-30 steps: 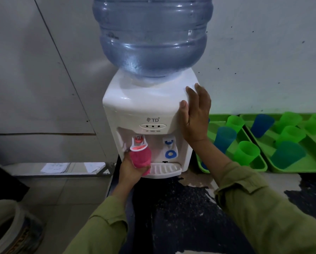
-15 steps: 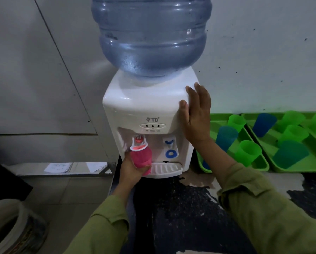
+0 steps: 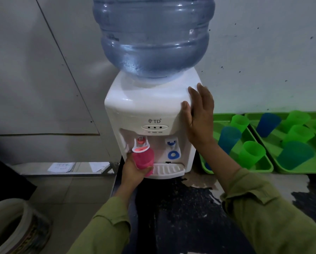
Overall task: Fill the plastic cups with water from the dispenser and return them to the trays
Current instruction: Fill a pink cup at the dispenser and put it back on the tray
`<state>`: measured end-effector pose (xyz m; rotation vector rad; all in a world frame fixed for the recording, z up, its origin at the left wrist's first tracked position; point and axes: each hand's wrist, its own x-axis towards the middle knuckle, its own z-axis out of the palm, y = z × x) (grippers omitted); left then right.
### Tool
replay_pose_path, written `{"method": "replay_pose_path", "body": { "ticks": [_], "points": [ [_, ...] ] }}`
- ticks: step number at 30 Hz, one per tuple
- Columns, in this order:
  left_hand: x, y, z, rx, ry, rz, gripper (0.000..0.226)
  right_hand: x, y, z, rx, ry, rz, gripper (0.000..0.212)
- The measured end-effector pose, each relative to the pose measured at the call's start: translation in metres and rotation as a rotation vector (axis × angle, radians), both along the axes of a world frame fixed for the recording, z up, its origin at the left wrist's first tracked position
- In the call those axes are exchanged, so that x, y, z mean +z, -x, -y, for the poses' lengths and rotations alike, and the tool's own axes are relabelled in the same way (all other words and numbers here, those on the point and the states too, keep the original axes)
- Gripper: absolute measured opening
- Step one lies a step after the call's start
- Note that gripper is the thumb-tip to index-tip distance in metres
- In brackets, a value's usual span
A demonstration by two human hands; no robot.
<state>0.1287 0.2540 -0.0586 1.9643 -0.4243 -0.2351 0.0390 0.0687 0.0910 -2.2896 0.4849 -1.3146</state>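
- Left hand grips the pink cup under the red tap, unchanged for 1 second: filling likely continues.
- Right hand, fingers straight, braces the dispenser.

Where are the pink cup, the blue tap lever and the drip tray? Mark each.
pink cup [image 3: 143, 158], head view, side wall
blue tap lever [image 3: 169, 155], head view, ring paddle
drip tray [image 3: 169, 170], head view, slotted grille
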Motion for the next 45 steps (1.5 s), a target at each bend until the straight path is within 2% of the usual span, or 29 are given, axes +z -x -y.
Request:
{"method": "replay_pose_path", "body": {
  "ticks": [5,8,10,12,14,17,21,27,32,35,38,42,45],
  "points": [
    [-0.005,-0.003,-0.001,-0.003,0.02,-0.021,0.07,0.004,0.004,-0.015,-0.002,-0.073,0.077,0.042],
    [-0.003,-0.001,0.0,-0.01,0.034,-0.026,0.074,-0.002,0.013,-0.043,-0.034,0.112,0.167,0.028],
    [-0.001,0.0,0.002,-0.002,0.062,-0.013,0.074,-0.013,0.018,-0.069,0.105,0.104,0.006,0.029],
    [0.004,0.002,0.003,0.016,-0.026,0.039,0.066,-0.024,0.019,-0.09,0.2,-0.117,-0.313,0.041],
    [0.009,0.003,0.004,0.008,-0.073,0.067,0.055,-0.033,0.013,-0.101,0.234,-0.393,-0.502,0.045],
    [0.013,0.006,0.004,0.004,0.001,0.03,0.055,-0.037,-0.001,-0.101,0.283,-0.746,-0.523,0.04],
    [0.013,0.007,0.005,0.027,0.042,0.033,0.048,-0.052,-0.006,-0.097,0.293,-0.87,-0.523,0.028],
    [0.007,0.004,0.002,0.02,0.04,0.031,0.049,-0.086,-0.006,-0.089,0.244,-0.822,-0.593,0.033],
    [0.0,0.0,0.001,0.029,0.0,0.026,0.057,-0.098,-0.017,-0.087,0.207,-0.633,-0.668,0.036],
    [-0.001,-0.002,0.002,0.038,-0.028,0.062,0.054,-0.099,-0.021,-0.089,0.2,-0.519,-0.708,0.028],
    [-0.003,-0.003,0.002,0.047,-0.038,0.073,0.051,-0.101,-0.023,-0.092,0.199,-0.428,-0.736,0.034],
    [-0.006,-0.006,0.002,0.05,-0.049,0.05,0.053,-0.105,-0.028,-0.091,0.174,-0.404,-0.816,0.033],
    [-0.004,-0.005,0.001,0.051,-0.04,0.058,0.055,-0.109,-0.025,-0.09,0.195,-0.396,-0.787,0.032]
  ]
}}
